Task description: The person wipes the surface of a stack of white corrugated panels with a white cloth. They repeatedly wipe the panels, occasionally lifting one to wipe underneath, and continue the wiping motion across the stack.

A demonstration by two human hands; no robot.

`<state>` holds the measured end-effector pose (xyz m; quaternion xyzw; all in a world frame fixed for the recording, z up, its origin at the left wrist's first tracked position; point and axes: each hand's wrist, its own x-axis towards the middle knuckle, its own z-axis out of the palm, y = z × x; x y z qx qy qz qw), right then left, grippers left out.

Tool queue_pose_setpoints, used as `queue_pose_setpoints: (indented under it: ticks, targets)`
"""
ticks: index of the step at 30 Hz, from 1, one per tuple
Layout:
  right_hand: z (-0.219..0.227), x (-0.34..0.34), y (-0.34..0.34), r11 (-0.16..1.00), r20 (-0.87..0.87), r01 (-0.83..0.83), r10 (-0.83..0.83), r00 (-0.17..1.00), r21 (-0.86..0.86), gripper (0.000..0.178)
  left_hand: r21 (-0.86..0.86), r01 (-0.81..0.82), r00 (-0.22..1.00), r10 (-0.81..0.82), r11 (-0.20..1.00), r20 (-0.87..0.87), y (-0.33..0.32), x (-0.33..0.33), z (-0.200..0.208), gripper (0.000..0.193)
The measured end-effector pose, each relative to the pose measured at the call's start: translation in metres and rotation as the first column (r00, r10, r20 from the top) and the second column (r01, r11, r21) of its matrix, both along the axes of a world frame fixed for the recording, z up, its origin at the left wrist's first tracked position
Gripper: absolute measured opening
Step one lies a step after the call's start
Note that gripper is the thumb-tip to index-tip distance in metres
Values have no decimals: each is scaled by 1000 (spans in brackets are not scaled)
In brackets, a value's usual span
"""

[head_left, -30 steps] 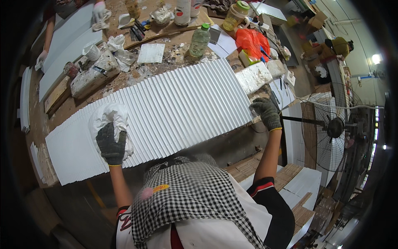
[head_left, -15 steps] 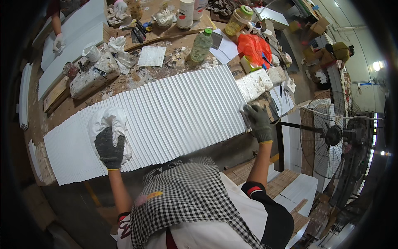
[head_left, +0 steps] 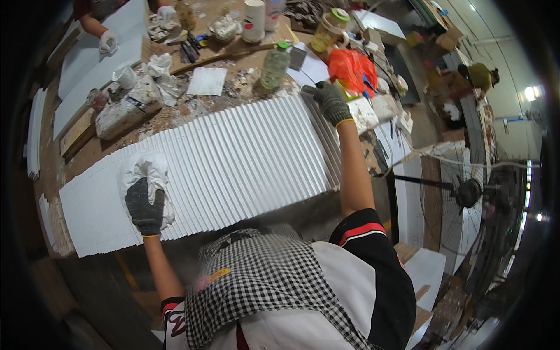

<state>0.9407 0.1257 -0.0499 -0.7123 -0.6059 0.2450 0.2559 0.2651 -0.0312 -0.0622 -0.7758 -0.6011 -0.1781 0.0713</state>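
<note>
A long row of overlapping white panels [head_left: 245, 157] lies fanned across the bench, their edges forming many parallel ridges. Near its left end, my left hand [head_left: 144, 208], in a dark glove with a yellow cuff, grips a crumpled white cloth [head_left: 143, 166] and presses it on the panels. My right hand [head_left: 332, 105], gloved alike, is at the far right corner of the row. Its fingers are bent together over the last panel edges; what they hold, if anything, is hidden. The rightmost ridges look darker than the others.
Beyond the panels stand a green-capped bottle [head_left: 275, 67], a yellowish jug [head_left: 329, 30] and a white can [head_left: 254, 22]. A red plastic bag [head_left: 352, 70] lies by my right hand. Across the bench, a co-worker's gloved hand [head_left: 108, 42] touches white boards [head_left: 99, 67]. A large fan [head_left: 468, 193] stands at right.
My right hand has moved from the near right edge of the panels to their far right corner, the arm stretching forward. My left hand stays on the cloth. The co-worker's hand has shifted.
</note>
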Motion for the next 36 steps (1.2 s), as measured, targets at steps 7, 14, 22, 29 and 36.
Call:
queue_pose_setpoints:
  ticks: [7, 14, 22, 29, 36]
  targets:
    - [58, 21, -286, 991, 309, -132, 133, 942, -24, 41, 9, 41, 999, -41, 999, -12, 7, 0, -1, 48]
    - [78, -23, -358, 934, 165, 355, -345, 924, -32, 43, 11, 19, 998, -20, 1000, 62, 8, 0, -2, 51]
    - [61, -23, -375, 961, 294, 276, -257, 921, -24, 53, 5, 7, 999, -7, 1000, 53, 4, 11, 12, 48]
    - [47, -26, -314, 986, 514, 87, -148, 845, 141, 46, 27, 66, 998, -66, 997, 14, 1, 7, 8, 51]
    - [2, -3, -93, 948, 447, -130, -15, 894, 290, 30, 39, 45, 998, -47, 998, 40, 0, 4, 2, 52]
